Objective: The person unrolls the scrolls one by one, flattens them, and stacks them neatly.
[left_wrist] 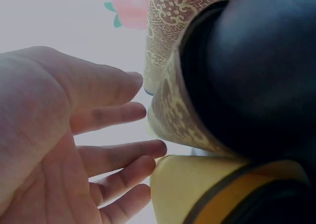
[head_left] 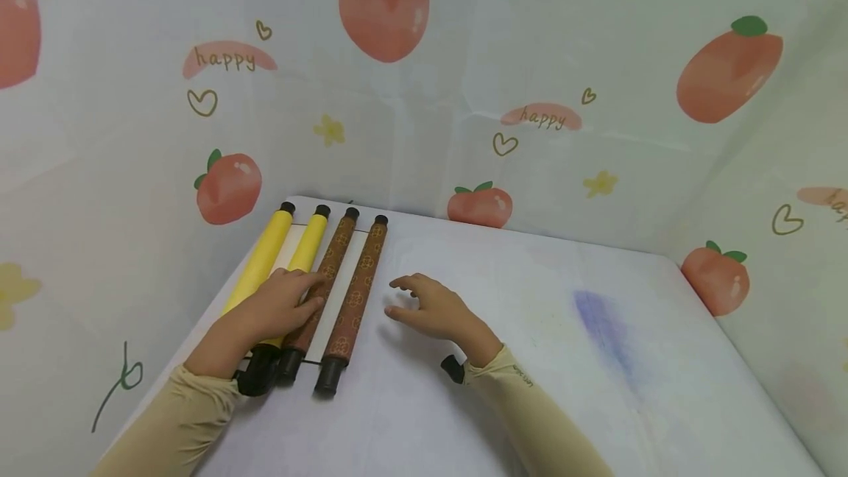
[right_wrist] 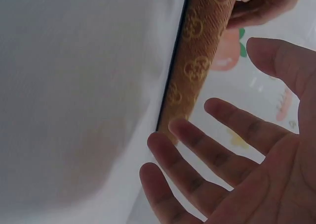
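Two partly rolled scrolls lie side by side at the left of the table. One has a pair of yellow rolls (head_left: 261,252); the other has brown patterned rolls (head_left: 358,293) with a pale strip (head_left: 342,278) showing between them. Black knobs cap the roll ends. My left hand (head_left: 285,304) is over the inner yellow roll and the left brown roll, its extended fingertips right at them in the left wrist view. To the right of the brown scroll hovers my right hand (head_left: 437,311), fingers spread and loosely bent, holding nothing.
The white table (head_left: 530,300) extends to the right and bears a bluish-purple smudge (head_left: 606,333). Behind it and at both sides hangs a pale sheet (head_left: 424,116) printed with peaches. A small black device (head_left: 453,369) sits under the right wrist.
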A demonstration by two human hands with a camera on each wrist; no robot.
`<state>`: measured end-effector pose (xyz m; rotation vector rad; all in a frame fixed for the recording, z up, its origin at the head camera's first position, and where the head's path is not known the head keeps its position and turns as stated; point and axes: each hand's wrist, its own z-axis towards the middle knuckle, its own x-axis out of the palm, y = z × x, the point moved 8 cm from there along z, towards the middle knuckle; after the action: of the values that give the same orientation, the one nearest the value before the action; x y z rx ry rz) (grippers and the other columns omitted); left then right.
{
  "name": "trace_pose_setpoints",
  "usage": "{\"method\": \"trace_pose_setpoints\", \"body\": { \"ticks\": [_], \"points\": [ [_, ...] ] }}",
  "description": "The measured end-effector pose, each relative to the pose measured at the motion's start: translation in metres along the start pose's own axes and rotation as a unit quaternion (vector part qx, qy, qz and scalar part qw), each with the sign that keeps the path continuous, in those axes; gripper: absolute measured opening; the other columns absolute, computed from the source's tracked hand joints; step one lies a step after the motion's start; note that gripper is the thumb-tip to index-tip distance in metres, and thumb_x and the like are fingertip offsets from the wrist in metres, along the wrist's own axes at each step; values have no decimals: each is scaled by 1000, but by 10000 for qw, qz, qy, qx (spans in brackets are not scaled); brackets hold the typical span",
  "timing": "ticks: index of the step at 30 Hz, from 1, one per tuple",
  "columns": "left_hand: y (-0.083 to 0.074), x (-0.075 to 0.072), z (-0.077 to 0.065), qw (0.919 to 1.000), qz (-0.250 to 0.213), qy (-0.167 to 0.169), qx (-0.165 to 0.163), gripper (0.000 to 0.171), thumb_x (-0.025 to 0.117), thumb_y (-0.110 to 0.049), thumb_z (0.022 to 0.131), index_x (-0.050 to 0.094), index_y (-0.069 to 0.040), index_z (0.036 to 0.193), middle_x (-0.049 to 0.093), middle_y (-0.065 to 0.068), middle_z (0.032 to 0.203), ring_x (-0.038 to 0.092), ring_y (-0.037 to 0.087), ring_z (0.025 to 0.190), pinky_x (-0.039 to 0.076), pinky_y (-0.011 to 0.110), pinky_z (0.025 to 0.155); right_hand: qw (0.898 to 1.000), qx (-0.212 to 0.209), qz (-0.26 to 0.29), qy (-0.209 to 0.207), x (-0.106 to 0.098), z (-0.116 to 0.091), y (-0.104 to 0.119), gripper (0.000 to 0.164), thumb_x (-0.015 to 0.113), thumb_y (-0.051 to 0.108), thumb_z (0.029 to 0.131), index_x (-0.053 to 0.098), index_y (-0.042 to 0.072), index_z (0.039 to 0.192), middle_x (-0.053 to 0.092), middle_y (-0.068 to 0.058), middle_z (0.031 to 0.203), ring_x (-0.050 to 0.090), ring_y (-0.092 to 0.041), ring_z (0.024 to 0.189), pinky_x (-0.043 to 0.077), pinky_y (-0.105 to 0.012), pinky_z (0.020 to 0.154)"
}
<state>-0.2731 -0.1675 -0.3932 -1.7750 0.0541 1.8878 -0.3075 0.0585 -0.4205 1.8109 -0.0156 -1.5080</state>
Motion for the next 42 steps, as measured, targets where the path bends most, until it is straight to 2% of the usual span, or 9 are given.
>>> {"method": "trace_pose_setpoints", "body": {
  "ticks": [7, 12, 15, 18, 24, 30, 35, 38, 42],
  "points": [
    [2, 1, 3, 9999, 65, 35, -134, 36, 61, -8, 102, 67, 4, 136, 73, 22, 127, 66, 40, 118, 48, 57, 100, 9995, -96, -233, 197, 18, 15, 13, 59, 65, 52, 101, 58, 22, 151, 67, -5, 142, 64, -23, 129, 55, -49, 101],
    [6, 5, 4, 9989, 190, 257, -352, 54, 58, 10, 87, 63, 4, 141, 70, 24, 126, 62, 39, 107, 52, 53, 92, 9984, -116, -516, 197, 29, 21, 23, 64, 65, 55, 100, 54, 24, 155, 67, -3, 142, 62, -22, 134, 57, -47, 100],
    [5, 7, 3, 9985, 260, 309, -368, 59, 62, 10, 84, 62, 5, 142, 68, 24, 125, 58, 36, 99, 53, 49, 85, 9982, -81, -571, 170, 32, 23, 28, 69, 62, 61, 100, 50, 25, 158, 65, -3, 146, 61, -21, 137, 57, -47, 100],
    [1, 6, 3, 9992, 104, 283, -275, 53, 65, 7, 88, 63, 6, 141, 68, 25, 127, 60, 38, 103, 54, 50, 88, 9980, -57, -614, 162, 35, 26, 32, 74, 56, 68, 101, 46, 27, 161, 63, -3, 151, 60, -23, 139, 58, -48, 99],
    [-5, 4, 6, 9974, -622, 353, -2, 51, 67, 7, 91, 60, 12, 141, 64, 29, 127, 67, 40, 113, 58, 52, 93, 9964, 16, -834, 156, 37, 30, 40, 79, 51, 73, 101, 40, 26, 164, 65, -4, 148, 63, -26, 134, 61, -47, 89],
    [-5, 7, 11, 9953, -653, 700, -158, 52, 62, 5, 95, 53, 14, 146, 63, 34, 135, 67, 37, 111, 58, 48, 88, 9951, 117, -970, 149, 37, 30, 46, 83, 52, 74, 100, 38, 25, 165, 61, -4, 153, 61, -30, 136, 60, -49, 91],
    [-6, 14, 11, 9909, -734, 1094, -269, 55, 57, 2, 100, 45, 16, 151, 58, 35, 145, 65, 37, 120, 55, 48, 93, 9951, 167, -967, 157, 41, 33, 47, 86, 55, 73, 98, 37, 24, 166, 59, -5, 155, 60, -30, 137, 60, -48, 94],
    [-6, 15, 10, 9901, -741, 1137, -344, 55, 56, 1, 101, 44, 15, 152, 56, 35, 148, 64, 37, 123, 55, 48, 93, 9948, 226, -976, 170, 43, 34, 46, 89, 57, 74, 97, 34, 23, 167, 59, -8, 154, 60, -31, 138, 60, -48, 94],
    [-5, 14, 10, 9890, -819, 1149, -437, 56, 57, -3, 102, 43, 13, 154, 54, 34, 151, 63, 32, 115, 53, 43, 88, 9948, 283, -961, 200, 43, 35, 46, 92, 58, 73, 97, 31, 22, 169, 54, -10, 159, 56, -32, 143, 59, -50, 100]
  ]
}}
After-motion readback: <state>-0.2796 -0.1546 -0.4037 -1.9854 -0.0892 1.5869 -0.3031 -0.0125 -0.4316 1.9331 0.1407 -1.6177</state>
